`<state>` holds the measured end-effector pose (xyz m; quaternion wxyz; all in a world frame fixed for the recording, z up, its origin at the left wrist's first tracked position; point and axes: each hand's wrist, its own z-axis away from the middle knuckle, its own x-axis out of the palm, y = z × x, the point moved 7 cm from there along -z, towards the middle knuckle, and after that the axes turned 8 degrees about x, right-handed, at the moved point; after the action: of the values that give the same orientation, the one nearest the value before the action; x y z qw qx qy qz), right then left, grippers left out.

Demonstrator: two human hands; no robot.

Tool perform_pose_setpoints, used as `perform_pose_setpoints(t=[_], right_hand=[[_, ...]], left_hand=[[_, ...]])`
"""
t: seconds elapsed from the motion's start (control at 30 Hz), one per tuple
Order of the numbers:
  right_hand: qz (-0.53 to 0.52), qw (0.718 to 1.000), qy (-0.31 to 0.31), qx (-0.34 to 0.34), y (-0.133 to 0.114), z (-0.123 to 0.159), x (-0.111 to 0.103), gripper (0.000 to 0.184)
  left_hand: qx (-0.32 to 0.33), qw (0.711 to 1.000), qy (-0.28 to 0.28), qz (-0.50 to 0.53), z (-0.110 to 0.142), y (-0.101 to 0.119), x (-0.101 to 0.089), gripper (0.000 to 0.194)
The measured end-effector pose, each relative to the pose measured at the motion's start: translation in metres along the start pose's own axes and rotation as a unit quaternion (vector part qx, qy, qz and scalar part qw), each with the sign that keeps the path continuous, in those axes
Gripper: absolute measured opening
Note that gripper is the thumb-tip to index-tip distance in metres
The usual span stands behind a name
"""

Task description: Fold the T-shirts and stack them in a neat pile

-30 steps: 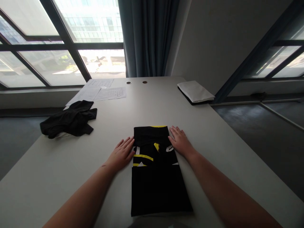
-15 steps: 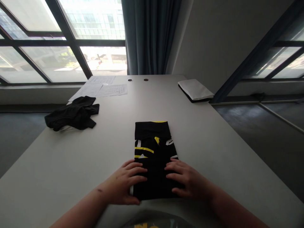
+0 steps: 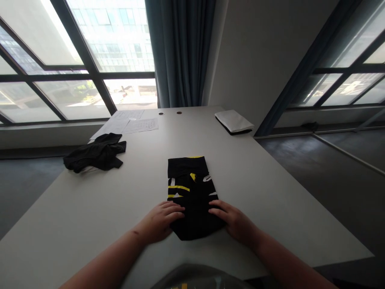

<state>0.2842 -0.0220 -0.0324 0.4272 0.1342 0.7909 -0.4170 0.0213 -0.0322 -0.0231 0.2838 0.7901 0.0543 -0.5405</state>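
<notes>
A folded black garment (image 3: pixel 192 176) with yellow and white markings lies on the white table in front of me. Its near part is plain black, and the near edge now bows as if slightly lifted. My left hand (image 3: pixel 164 220) grips the left side of that near part, fingers over the top and thumb hidden. On the opposite side my right hand (image 3: pixel 236 222) holds the cloth the same way, its thumb out of sight too. Both hands rest close to the near corners, with the cloth stretched between them.
A crumpled black garment (image 3: pixel 96 152) lies near the table's left edge. Behind it are printed paper sheets (image 3: pixel 140 125). At the back right sits a folded white cloth (image 3: pixel 234 120) over something black. The white table (image 3: pixel 270 208) ends toward a grey floor on the right.
Both thumbs have gone from view beneath the cloth, and the garment's near edge has changed from straight to bowed. The camera view has tilted up a little and shifted right.
</notes>
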Motion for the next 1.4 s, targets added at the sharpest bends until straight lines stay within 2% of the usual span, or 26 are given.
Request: perform_pose_setpoints(t=[0.2, 0.3, 0.4, 0.47, 0.6, 0.77, 0.83, 0.93, 1.03, 1.13, 1.2, 1.3, 1.4], right_hand=[[-0.09, 0.996, -0.011, 0.024, 0.012, -0.004, -0.007, 0.041], [-0.124, 0.992, -0.002, 0.039, 0.011, -0.007, -0.014, 0.033], [-0.14, 0.987, 0.003, 0.075, 0.007, -0.008, -0.022, 0.02], [-0.146, 0.984, 0.01, 0.103, 0.005, -0.008, -0.028, 0.014], [-0.169, 0.971, 0.055, 0.163, 0.003, -0.012, -0.041, 0.026], [-0.187, 0.941, 0.136, 0.248, 0.025, -0.046, -0.051, 0.039], [-0.164, 0.934, 0.149, 0.28, 0.041, -0.067, -0.051, 0.047], [-0.096, 0.932, 0.14, 0.319, 0.068, -0.098, -0.045, 0.048], [0.031, 0.931, 0.125, 0.342, 0.089, -0.117, -0.034, 0.039], [0.141, 0.923, 0.108, 0.341, 0.101, -0.124, -0.021, 0.022], [0.161, 0.931, 0.119, 0.305, 0.103, -0.126, -0.018, 0.013], [0.163, 0.945, 0.144, 0.242, 0.097, -0.128, -0.023, 0.018], [0.188, 0.947, 0.164, 0.205, 0.078, -0.13, -0.031, 0.025]], left_hand=[[-0.006, 1.0, 0.004, 0.007, -0.001, 0.002, -0.008, 0.063], [0.0, 1.0, 0.014, -0.003, -0.001, 0.002, -0.008, 0.054], [-0.009, 0.998, 0.058, 0.025, 0.002, 0.0, -0.012, 0.042], [-0.046, 0.993, 0.102, 0.039, 0.006, -0.002, -0.019, 0.031], [-0.139, 0.972, 0.18, 0.062, 0.008, -0.009, -0.033, 0.018], [-0.277, 0.925, 0.257, 0.045, -0.01, -0.045, -0.057, 0.017], [-0.3, 0.92, 0.253, 0.018, -0.027, -0.065, -0.064, 0.019], [-0.336, 0.918, 0.21, -0.032, -0.05, -0.101, -0.063, 0.027], [-0.369, 0.913, 0.148, -0.093, -0.062, -0.133, -0.051, 0.028], [-0.364, 0.914, 0.118, -0.137, -0.065, -0.151, -0.039, 0.014], [-0.363, 0.914, 0.113, -0.139, -0.062, -0.158, -0.036, 0.01], [-0.385, 0.908, 0.116, -0.12, -0.058, -0.157, -0.041, 0.015], [-0.349, 0.915, 0.15, -0.139, -0.066, -0.132, -0.05, 0.032]])
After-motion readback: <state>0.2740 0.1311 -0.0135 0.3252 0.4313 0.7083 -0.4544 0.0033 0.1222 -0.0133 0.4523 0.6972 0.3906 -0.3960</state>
